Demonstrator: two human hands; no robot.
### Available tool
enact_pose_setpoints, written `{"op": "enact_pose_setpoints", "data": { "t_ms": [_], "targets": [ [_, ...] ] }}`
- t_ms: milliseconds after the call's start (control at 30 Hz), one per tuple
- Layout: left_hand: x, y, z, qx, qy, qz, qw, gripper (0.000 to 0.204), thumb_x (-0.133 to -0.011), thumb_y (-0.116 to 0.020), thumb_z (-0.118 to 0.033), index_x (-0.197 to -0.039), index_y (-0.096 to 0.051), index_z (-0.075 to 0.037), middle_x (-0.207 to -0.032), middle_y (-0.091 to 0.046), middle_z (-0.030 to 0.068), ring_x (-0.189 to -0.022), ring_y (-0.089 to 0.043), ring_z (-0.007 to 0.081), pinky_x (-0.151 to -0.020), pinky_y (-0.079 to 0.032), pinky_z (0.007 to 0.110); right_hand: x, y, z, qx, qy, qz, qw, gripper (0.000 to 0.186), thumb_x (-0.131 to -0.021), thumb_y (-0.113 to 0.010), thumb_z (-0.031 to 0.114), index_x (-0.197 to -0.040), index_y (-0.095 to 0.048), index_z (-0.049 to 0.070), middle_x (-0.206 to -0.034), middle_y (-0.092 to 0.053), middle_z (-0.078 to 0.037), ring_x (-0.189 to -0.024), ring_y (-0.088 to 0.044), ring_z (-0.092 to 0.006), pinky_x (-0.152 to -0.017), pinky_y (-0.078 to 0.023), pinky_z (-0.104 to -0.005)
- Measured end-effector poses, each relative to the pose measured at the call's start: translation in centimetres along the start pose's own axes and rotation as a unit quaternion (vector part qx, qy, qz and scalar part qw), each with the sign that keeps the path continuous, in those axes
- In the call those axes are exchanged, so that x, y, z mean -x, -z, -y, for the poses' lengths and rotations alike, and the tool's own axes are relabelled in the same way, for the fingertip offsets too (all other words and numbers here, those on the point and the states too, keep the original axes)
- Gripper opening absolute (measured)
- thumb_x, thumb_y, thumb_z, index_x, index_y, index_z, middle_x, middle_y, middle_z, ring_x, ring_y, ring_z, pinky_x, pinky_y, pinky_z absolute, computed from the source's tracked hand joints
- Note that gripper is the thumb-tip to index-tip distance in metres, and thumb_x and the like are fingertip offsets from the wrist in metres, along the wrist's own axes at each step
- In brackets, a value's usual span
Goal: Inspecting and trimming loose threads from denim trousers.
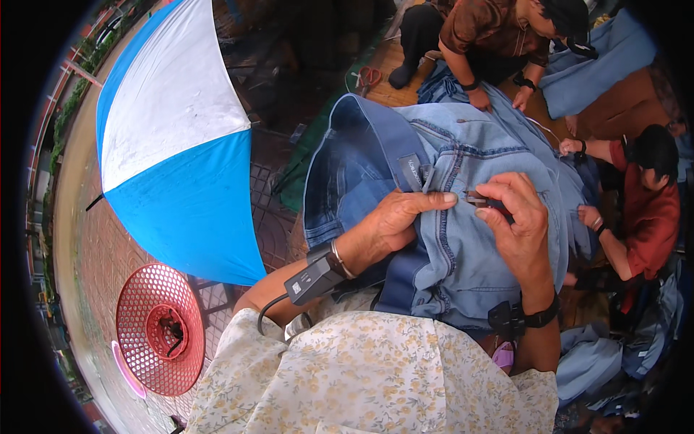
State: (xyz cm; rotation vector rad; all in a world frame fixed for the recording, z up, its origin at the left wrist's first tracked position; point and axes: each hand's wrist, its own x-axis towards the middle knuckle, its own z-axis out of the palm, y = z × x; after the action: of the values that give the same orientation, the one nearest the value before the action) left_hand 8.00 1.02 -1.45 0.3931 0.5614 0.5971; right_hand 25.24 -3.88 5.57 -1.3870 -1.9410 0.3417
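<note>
Across my lap lies a pair of light blue jeans [499, 260], turned inside out, with dark seams and a darker waistband that gapes at the left. My left hand [390, 220] pinches the cloth beside a seam, its thumb stretched toward the right. In the fingers of my right hand [519, 217] is a small pair of thread snips [483, 201] with a dark handle. Their short metal tip points at my left thumb, just above the denim. Whether a thread lies between the blades is too small to tell.
A blue and white umbrella [181, 195] stands opened at the left, above a red lattice hat-shaped basket [137, 340] on the paving. Two people, one in brown [491, 36] and one in red [647, 210], handle denim at the right. More denim [589, 358] is heaped at lower right.
</note>
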Motion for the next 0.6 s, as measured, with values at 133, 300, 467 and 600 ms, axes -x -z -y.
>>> {"op": "enact_pose_setpoints", "data": {
  "t_ms": [133, 300, 467, 600],
  "targets": [
    [0.12, -0.15, -0.07, -0.004, 0.004, -0.005, 1.000, 0.023, -0.076, -0.067, -0.011, -0.094, -0.062, 0.002, -0.091, -0.063, 0.0083, -0.084, -0.059, 0.0172, -0.080, -0.047, 0.032, 0.01, 0.04, 0.05, 0.005, -0.013, 0.003, 1.000, 0.023, -0.064, -0.063, -0.005, -0.086, -0.058, 0.000, -0.084, -0.055, -0.010, -0.077, -0.052, -0.0258, -0.065, -0.043, -0.0327],
    [0.16, -0.07, -0.02, -0.009, -0.004, -0.016, 1.000, 0.024, -0.075, -0.068, -0.011, -0.094, -0.062, 0.003, -0.091, -0.063, 0.0090, -0.085, -0.059, 0.0177, -0.081, -0.046, 0.032, -0.43, 0.49, 0.49, -0.006, -0.042, 0.028, 0.999, 0.023, -0.063, -0.063, -0.005, -0.085, -0.058, 0.000, -0.082, -0.055, -0.010, -0.076, -0.053, -0.0255, -0.065, -0.043, -0.0316],
    [0.29, -0.24, 0.01, -0.003, -0.007, -0.013, 1.000, 0.025, -0.075, -0.069, -0.010, -0.095, -0.062, 0.003, -0.092, -0.063, 0.0097, -0.085, -0.059, 0.0179, -0.081, -0.047, 0.032, -0.35, 0.53, 0.32, -0.052, -0.092, 0.043, 0.993, 0.022, -0.064, -0.063, -0.006, -0.085, -0.059, -0.001, -0.080, -0.056, -0.009, -0.074, -0.055, -0.0215, -0.064, -0.044, -0.0287],
    [0.27, -0.13, 0.12, 0.014, -0.014, -0.013, 1.000, 0.024, -0.074, -0.070, -0.005, -0.093, -0.062, 0.006, -0.091, -0.064, 0.0119, -0.084, -0.061, 0.0186, -0.077, -0.050, 0.029, -0.28, 0.61, 0.36, -0.102, -0.139, 0.053, 0.984, 0.020, -0.066, -0.065, -0.004, -0.086, -0.059, -0.002, -0.079, -0.056, -0.007, -0.072, -0.057, -0.0155, -0.065, -0.045, -0.0252]
  ]
}}
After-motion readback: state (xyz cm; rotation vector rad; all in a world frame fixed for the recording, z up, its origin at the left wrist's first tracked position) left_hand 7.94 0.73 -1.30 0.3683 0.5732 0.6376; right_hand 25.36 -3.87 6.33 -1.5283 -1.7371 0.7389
